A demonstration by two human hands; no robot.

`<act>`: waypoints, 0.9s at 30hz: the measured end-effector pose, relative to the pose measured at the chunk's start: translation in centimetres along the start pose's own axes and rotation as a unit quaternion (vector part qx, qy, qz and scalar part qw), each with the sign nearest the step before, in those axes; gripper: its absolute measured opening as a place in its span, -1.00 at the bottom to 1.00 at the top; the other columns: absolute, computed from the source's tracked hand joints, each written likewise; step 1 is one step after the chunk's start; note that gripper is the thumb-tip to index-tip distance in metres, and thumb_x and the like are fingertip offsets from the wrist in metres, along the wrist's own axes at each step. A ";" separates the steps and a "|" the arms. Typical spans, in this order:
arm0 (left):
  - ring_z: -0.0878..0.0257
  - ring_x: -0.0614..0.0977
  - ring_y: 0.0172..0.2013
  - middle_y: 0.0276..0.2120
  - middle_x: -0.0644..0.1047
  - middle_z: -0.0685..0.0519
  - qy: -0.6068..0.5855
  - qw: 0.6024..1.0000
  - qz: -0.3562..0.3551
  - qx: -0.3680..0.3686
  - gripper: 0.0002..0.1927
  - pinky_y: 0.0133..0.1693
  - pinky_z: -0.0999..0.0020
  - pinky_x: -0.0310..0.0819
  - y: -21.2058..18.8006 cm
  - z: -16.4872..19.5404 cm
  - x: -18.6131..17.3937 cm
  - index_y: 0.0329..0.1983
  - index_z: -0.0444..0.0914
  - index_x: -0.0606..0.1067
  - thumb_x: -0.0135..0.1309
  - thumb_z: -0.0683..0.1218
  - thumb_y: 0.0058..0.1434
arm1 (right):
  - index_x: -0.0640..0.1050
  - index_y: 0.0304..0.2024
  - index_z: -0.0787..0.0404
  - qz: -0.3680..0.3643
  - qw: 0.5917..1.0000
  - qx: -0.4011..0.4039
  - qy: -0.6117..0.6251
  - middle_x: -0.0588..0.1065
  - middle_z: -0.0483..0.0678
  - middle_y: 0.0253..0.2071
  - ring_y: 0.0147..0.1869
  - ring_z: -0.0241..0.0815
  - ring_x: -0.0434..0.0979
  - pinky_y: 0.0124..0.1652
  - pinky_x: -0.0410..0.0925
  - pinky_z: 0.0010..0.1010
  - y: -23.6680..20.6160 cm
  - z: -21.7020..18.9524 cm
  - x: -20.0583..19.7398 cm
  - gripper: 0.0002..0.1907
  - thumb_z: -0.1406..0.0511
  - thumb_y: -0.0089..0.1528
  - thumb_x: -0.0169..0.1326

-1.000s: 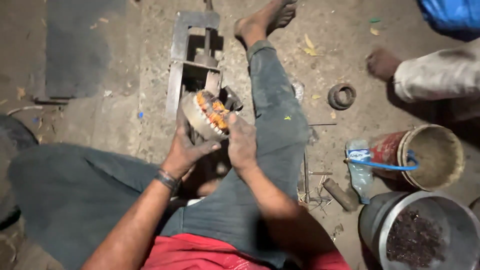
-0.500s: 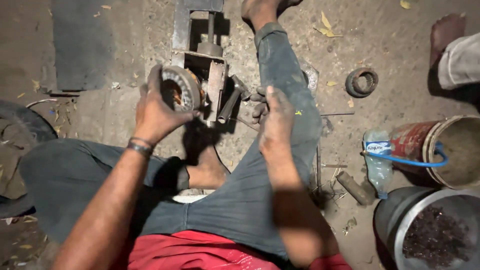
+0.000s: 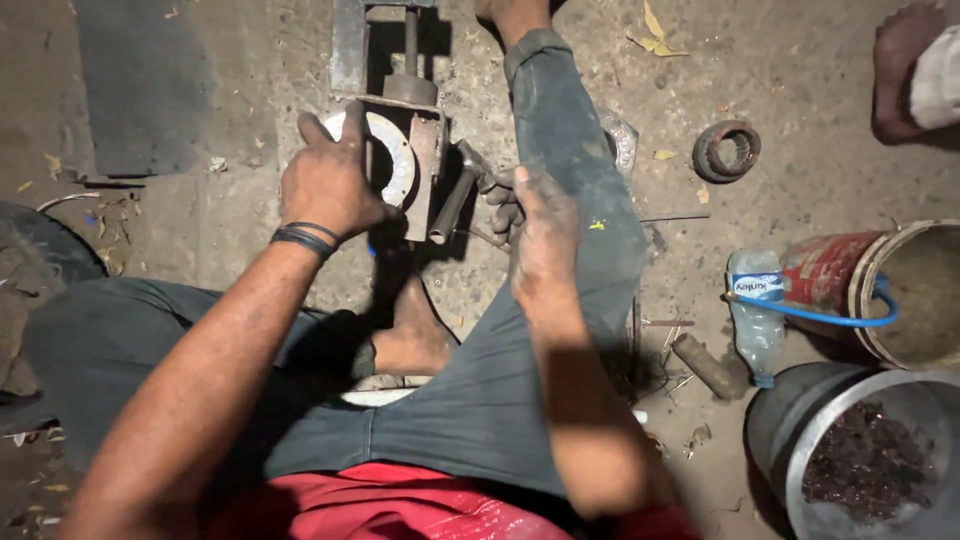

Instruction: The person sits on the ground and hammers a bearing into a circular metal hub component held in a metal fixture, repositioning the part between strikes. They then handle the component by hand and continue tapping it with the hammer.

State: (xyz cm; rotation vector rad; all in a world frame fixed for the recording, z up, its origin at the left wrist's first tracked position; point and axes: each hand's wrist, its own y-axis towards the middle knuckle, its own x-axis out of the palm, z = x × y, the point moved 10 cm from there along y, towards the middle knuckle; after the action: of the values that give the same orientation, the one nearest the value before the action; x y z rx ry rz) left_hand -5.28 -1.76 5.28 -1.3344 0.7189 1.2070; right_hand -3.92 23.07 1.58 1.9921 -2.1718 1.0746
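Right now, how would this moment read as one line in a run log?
left hand: pressing round metal ring part against grey steel floor press | right hand: reaching grey metal lever handle | seated on dirt floor

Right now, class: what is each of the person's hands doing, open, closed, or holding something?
Left hand: closed on the round metal ring at the metal press.
Right hand: fingers curled at the tool handle; grip cannot be told.

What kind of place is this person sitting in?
Probably a rough outdoor repair workshop on the ground. The left hand holds a round metal part in a steel press, a hammer lies by the right hand, and a bucket stands on dirt.
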 end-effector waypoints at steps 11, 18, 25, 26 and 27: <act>-0.26 0.65 -0.23 0.24 0.31 -0.39 0.048 0.985 0.019 0.163 0.24 -0.15 -0.01 0.61 1.6 0.4 0.0 0.57 0.03 0.15 0.45 -0.09 -0.26 | 0.57 -0.23 0.26 0.024 0.991 0.039 -0.123 0.53 -0.10 -0.42 -0.53 -0.38 0.39 -0.57 0.22 -0.52 0.9 2.2 -0.3 -0.79 0.22 0.32 0.14; -0.24 0.59 0.07 0.18 0.50 -0.31 -0.237 0.939 0.221 0.115 -0.10 0.09 -0.01 0.49 0.2 -4.9 -2.2 0.43 -0.27 0.28 0.42 0.05 0.08 | 0.57 -0.27 0.24 0.045 0.966 0.035 -0.254 0.51 -0.13 -0.46 -0.56 -0.38 0.40 -0.60 0.23 -0.49 1.7 4.6 -0.7 -0.80 0.22 0.30 0.14; -0.20 0.59 0.08 0.06 0.57 -0.28 -0.358 0.910 0.205 0.037 -0.42 0.12 0.04 0.46 -0.7 -6.6 1.5 0.32 -0.31 0.41 0.20 -0.06 0.24 | 0.61 -0.16 0.30 0.121 0.842 -0.049 -0.523 0.60 0.15 -0.14 -0.06 0.07 0.58 -0.07 0.40 -0.18 3.1 5.6 0.4 -0.65 0.15 0.18 0.21; -0.20 0.60 0.09 0.07 0.58 -0.28 -0.363 0.905 0.217 0.040 -0.44 0.12 0.04 0.47 -0.9 -6.5 1.4 0.31 -0.31 0.42 0.19 -0.07 0.26 | 0.59 -0.12 0.29 0.126 0.821 -0.002 -0.557 0.58 0.19 -0.08 0.00 0.13 0.54 -0.01 0.38 -0.14 3.2 6.4 0.2 -0.63 0.14 0.18 0.19; -0.20 0.60 0.09 0.07 0.58 -0.27 -0.369 0.899 0.230 0.044 -0.47 0.13 0.04 0.47 -1.1 -6.4 1.3 0.30 -0.31 0.43 0.19 -0.08 0.28 | 0.56 -0.08 0.29 0.130 0.796 0.043 -0.589 0.55 0.23 -0.02 0.07 0.20 0.51 0.04 0.36 -0.11 3.4 7.1 -0.1 -0.60 0.12 0.19 0.18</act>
State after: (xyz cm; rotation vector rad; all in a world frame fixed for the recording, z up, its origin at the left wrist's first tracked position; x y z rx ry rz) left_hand -2.37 -7.40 3.34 -0.5378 0.5235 1.8827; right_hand -3.81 19.57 -5.50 2.9088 -2.9249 -0.3343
